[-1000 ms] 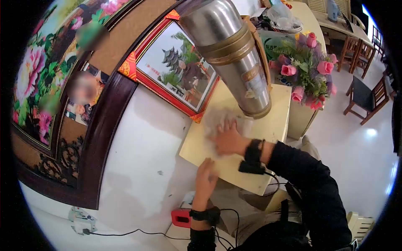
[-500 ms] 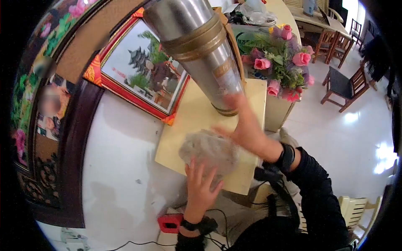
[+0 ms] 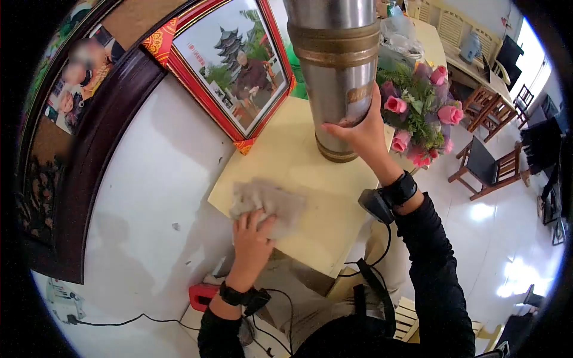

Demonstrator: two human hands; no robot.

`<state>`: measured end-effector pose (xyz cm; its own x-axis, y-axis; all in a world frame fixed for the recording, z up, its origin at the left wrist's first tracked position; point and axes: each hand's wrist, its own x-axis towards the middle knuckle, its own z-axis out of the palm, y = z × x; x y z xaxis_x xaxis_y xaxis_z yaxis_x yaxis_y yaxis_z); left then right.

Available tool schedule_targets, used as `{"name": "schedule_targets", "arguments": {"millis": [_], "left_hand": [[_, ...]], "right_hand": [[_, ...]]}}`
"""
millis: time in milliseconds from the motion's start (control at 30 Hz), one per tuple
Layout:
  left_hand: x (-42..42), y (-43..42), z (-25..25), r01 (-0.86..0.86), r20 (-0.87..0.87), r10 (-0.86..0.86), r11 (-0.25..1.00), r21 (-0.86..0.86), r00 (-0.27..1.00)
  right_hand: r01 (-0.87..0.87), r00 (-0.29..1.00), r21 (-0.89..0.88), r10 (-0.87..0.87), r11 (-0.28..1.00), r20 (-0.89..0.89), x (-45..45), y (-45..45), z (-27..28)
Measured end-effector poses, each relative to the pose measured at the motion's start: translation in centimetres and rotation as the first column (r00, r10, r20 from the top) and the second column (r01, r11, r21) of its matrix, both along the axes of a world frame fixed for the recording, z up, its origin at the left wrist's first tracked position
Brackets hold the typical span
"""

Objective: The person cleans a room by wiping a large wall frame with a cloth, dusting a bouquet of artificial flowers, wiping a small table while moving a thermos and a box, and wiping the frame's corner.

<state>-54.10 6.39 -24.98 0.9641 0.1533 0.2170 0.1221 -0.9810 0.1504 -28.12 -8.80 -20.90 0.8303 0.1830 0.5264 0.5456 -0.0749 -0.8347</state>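
A grey-brown cloth (image 3: 277, 203) lies crumpled at the front left of the cream-coloured tabletop (image 3: 322, 209), slightly blurred. My left hand (image 3: 253, 241) presses on its near edge with the fingers bent into it. Upright at the back of the same top stands a tall stainless-steel cylinder (image 3: 334, 77) with bronze-coloured bands, its upper end cut off by the frame. My right hand (image 3: 364, 131) is wrapped round its lower part, thumb in front and fingers along the right side.
Behind the cloth, a red-framed picture (image 3: 239, 71) leans at the wall. Pink artificial flowers (image 3: 418, 113) stand right of the cylinder. A black device (image 3: 376, 206) with a cable hangs by my right wrist. Wooden chairs (image 3: 489, 167) stand on the tiled floor.
My right hand, earlier blurred with fingers spread near the cylinder's base, now grips the cylinder, which stands straighter in view. My left hand and the cloth have shifted left, and the fingers have bent.
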Motion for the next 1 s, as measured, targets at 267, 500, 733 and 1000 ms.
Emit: {"name": "schedule_targets", "arguments": {"millis": [267,500,733,1000], "left_hand": [[7.1,1.8,-1.0,-0.06,0.111,0.093,0.96,-0.274,0.989],[16.9,1.8,-1.7,-0.19,0.011,0.226,0.841,-0.507,0.974],[24.0,1.0,-1.4,-0.15,-0.102,0.12,0.915,-0.373,0.987],[29.3,-6.3,-3.0,0.311,0.121,-0.287,0.879,-0.36,0.95]], "right_hand": [[-0.002,0.999,-0.017,0.002,1.0,0.034,0.5,-0.6,-0.1],[0.069,0.996,-0.03,-0.067,0.997,0.06,-2.2,-3.8,0.3],[-0.051,0.982,0.198,0.085,0.979,-0.166,-3.8,-10.7,-0.5],[0.02,0.999,0.456,-0.001,0.89,-0.042,-4.0,-21.0,-1.8]]}}
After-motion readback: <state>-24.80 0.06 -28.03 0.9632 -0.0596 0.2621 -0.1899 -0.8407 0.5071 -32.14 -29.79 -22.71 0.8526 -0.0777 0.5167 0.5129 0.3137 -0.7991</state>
